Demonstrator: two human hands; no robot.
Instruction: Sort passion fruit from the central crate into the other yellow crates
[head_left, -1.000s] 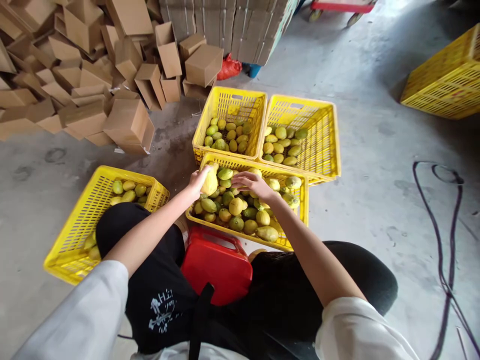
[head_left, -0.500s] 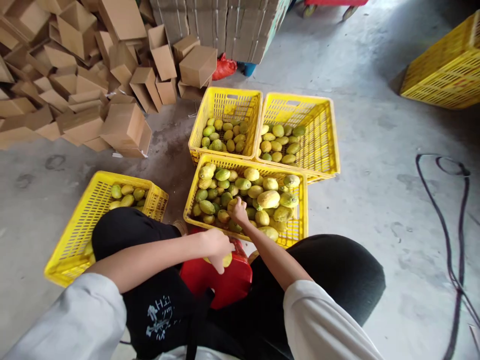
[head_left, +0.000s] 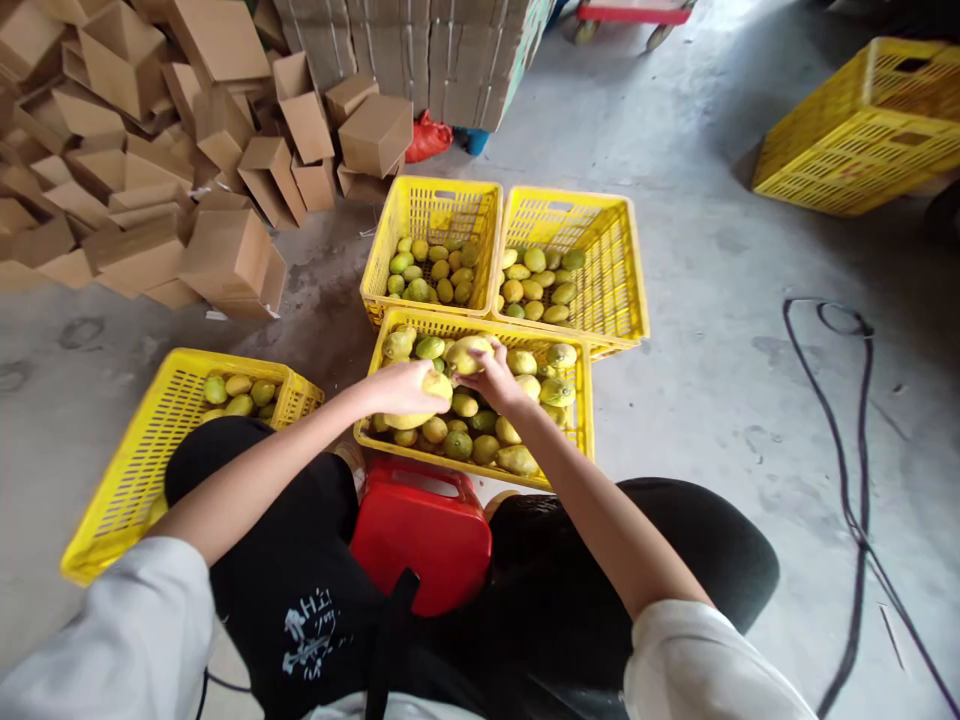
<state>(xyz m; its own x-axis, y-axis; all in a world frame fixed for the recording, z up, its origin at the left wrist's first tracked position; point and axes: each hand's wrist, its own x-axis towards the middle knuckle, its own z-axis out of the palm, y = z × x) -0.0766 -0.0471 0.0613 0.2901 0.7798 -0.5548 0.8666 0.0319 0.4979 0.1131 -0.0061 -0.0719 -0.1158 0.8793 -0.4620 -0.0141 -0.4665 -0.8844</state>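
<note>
Crates (head_left: pixel 587 420) were hard yellow plastic, smooth w/ slight sheen. Stool (head_left: pixel 420 545) was red plastic too, smooth & v. glossy. Fruit (head_left: pixel 466 355) had semi-matt skin, approx. smooth, some pcs. a bit rough. Cartons (head_left: pixel 225 255) were plain brown cardboard, matt. Floor (head_left: pixel 697 360) looked like concrete, mostly matt w/ scuffs. Trousers (head_left: pixel 690 540) were blk. cloth, matt; sleeves (head_left: pixel 127 620) were wht. cloth, soft, no gloss. Red bag (head_left: pixel 430 138) looked crinkly, mat'l unclear.

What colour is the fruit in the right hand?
The fruit is yellow; see the head view.
</note>
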